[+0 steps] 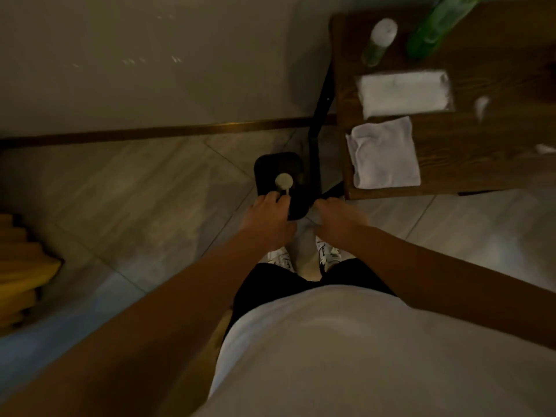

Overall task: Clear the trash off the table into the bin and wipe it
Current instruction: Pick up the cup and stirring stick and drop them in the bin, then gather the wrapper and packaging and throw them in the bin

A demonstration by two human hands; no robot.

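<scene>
A small black bin [278, 167] stands on the floor by the near left corner of the wooden table [481, 152]. A pale round piece of trash [283, 180] lies inside it. My left hand [267, 218] grips the bin's near rim with curled fingers. My right hand [337, 213] holds the bin's near right edge, just under the table corner. On the table lie a folded white cloth [383, 153], a white tissue pack [404, 93] and small white scraps [481, 105], one at the right edge [544, 149].
A white-capped bottle [380, 40] and a green bottle [436, 25] stand at the table's far left. A black table leg [322, 100] slants down behind the bin. A yellow object [24, 272] sits on the floor at far left. A wall with a baseboard runs behind.
</scene>
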